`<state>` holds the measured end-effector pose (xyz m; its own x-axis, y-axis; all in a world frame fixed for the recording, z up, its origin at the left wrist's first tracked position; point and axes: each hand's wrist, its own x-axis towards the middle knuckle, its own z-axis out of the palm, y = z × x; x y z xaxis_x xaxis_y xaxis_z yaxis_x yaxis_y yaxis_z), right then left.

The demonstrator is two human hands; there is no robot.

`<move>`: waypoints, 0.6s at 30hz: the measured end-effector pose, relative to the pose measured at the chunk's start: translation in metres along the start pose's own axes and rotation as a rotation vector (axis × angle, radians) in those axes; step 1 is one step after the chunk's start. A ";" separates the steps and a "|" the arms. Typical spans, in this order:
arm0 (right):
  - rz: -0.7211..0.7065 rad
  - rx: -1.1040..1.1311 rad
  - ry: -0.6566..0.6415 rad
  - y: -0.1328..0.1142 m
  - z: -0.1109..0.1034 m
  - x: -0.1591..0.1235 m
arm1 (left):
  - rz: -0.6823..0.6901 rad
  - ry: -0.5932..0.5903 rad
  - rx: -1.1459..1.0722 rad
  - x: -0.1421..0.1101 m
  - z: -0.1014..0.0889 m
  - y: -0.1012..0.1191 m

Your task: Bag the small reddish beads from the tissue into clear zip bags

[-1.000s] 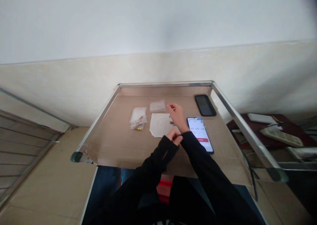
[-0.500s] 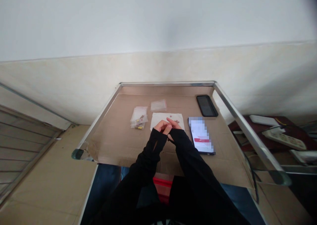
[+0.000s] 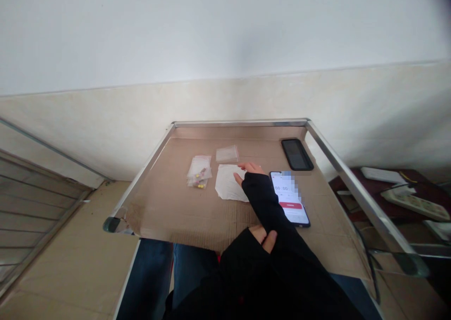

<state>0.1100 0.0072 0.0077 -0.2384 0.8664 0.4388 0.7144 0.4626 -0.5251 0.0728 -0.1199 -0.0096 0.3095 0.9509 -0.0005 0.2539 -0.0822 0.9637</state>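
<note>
My right hand (image 3: 245,170) reaches over a white paper sheet (image 3: 227,186), its thumb and fingers apart, with nothing seen in it. Whatever lies on the sheet's right part is hidden behind that hand. Close to my body, my left hand (image 3: 263,238) grips the black right sleeve (image 3: 262,198) at the forearm, thumb on top. Left of the sheet lie clear zip bags (image 3: 199,172) overlapping in a pile, with small yellow and reddish pieces inside. A flat clear zip bag (image 3: 227,153) rests just beyond the sheet.
A lit phone (image 3: 291,206) lies right of my right forearm, with a black phone-shaped case or tray (image 3: 297,154) behind it. A metal rail (image 3: 239,122) frames the cardboard-covered table (image 3: 158,207). Power strips (image 3: 419,204) sit on a lower surface at right.
My hands have parted from their clasp over the paper. The left came back toward my body onto the right sleeve; the right opened over the sheet. More of the sheet's lower part shows.
</note>
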 end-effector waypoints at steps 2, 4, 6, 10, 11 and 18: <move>-0.032 -0.111 -0.029 0.004 0.006 0.002 | 0.027 0.006 0.093 -0.002 -0.001 -0.002; -0.064 -0.177 -0.057 0.006 0.012 0.001 | 0.042 0.037 0.166 -0.004 -0.005 -0.006; -0.078 -0.191 -0.059 0.004 0.015 -0.001 | 0.036 0.084 0.179 -0.007 -0.009 -0.012; -0.063 -0.122 0.016 -0.006 0.012 -0.008 | -0.114 0.210 0.102 -0.005 -0.021 -0.023; -0.043 -0.093 0.031 -0.009 0.010 -0.009 | -0.184 0.265 0.057 -0.003 -0.024 -0.025; 0.121 0.217 -0.053 -0.008 0.000 -0.017 | -0.233 0.496 -0.005 0.018 -0.049 -0.025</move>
<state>0.1082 -0.0111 0.0041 -0.1982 0.9239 0.3274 0.5833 0.3796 -0.7181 0.0268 -0.0861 -0.0209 -0.2238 0.9705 -0.0898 0.2595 0.1481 0.9543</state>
